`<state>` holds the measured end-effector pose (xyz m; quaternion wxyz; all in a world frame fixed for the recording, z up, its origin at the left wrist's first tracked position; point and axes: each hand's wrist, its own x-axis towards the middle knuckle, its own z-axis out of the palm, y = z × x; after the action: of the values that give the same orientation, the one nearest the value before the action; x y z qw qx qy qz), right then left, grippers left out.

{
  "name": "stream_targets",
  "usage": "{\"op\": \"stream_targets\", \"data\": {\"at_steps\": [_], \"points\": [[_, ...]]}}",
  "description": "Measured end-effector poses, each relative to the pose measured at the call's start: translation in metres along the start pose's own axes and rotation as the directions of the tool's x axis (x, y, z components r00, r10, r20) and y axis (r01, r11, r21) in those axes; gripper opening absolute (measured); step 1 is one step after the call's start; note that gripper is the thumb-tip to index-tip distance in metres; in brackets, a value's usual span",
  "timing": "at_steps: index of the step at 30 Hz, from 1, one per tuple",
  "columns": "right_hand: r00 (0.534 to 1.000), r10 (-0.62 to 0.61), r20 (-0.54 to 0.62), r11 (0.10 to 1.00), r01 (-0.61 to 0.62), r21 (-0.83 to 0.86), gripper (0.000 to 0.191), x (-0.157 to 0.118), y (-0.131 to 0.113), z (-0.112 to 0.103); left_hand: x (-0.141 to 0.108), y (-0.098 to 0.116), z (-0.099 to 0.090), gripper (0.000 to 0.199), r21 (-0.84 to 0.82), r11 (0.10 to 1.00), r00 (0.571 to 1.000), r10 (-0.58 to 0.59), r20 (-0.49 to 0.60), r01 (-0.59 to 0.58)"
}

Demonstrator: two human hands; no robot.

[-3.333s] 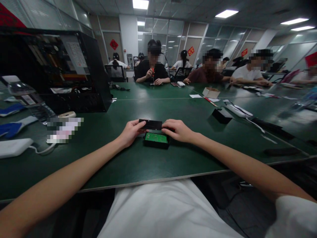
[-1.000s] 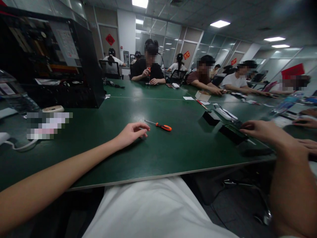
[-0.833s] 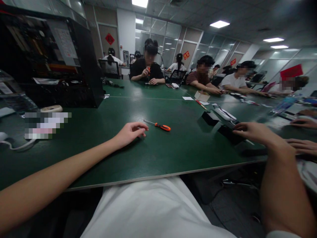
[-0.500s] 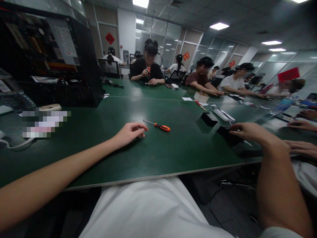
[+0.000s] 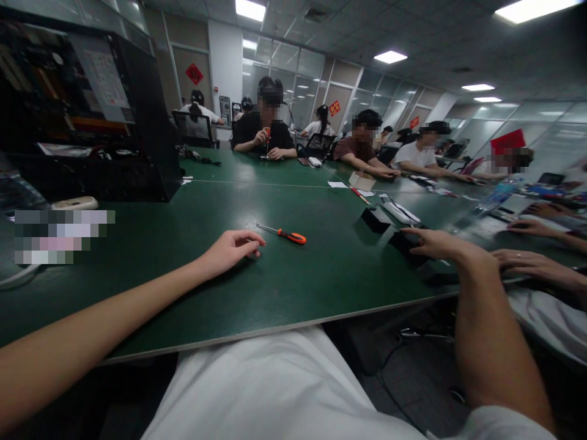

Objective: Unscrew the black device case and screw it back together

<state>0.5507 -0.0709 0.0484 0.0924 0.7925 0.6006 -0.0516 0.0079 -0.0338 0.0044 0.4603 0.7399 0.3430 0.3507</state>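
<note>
My left hand (image 5: 235,249) rests on the green table, fingers loosely bent and apart, holding nothing. Just beyond its fingertips lies a screwdriver (image 5: 291,236) with an orange and black handle, its metal shaft pointing to the far left. Over at the right, my right hand (image 5: 443,245) is at a dark open box (image 5: 403,245), index finger stretched across its top and thumb lower down. No grip on the box shows; its inside is hidden. Beside it stands another small black box (image 5: 376,219).
A black computer case (image 5: 151,128) with its side open stands at the left. Beyond the boxes lie a white pouch (image 5: 401,211) and a small carton (image 5: 362,180). A neighbour's hands (image 5: 527,263) are close on my right. Other people sit across the green table (image 5: 220,205).
The whole view has turned slightly right, so things sit further left. My right index finger has straightened and parted from the thumb. My left hand and the screwdriver keep their places.
</note>
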Motion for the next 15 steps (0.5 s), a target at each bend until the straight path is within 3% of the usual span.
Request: {"op": "stream_targets", "data": {"at_steps": [10,15], "points": [[0.999,0.034,-0.029,0.996,-0.037,-0.076,0.062,0.021,-0.009,0.006,0.001,0.002,-0.001,0.031,-0.016,1.0,1.0,-0.014,0.0,0.014],[0.998,0.041,-0.046,0.997,-0.043,-0.06,0.06,0.017,-0.006,0.002,0.0,0.002,-0.002,0.031,0.013,1.0,1.0,-0.013,0.02,0.012]]}}
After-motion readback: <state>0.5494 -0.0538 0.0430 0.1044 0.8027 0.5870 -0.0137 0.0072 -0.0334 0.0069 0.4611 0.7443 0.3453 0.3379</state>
